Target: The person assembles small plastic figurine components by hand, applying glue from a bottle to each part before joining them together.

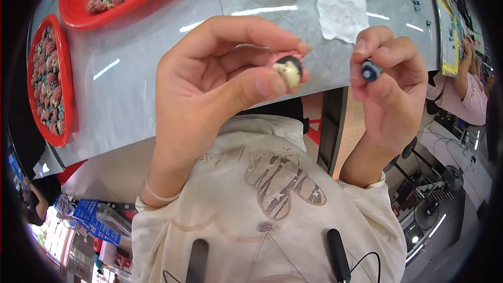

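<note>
Thumb (259,84) and fingers (262,30) of our left hand (191,84) pinch a small pink, black and cream piece (289,73) by the near edge of the grey table (123,99). Our right hand (396,94) pinches a tiny dark blue piece (370,72), straight across to the right, with a gap between, so the two don't touch. Its round end looks up at us, so we can't tell which way its long side runs. Our left hand is nearer the red trays (68,91); our right hand is nearer the white paper (343,13).
</note>
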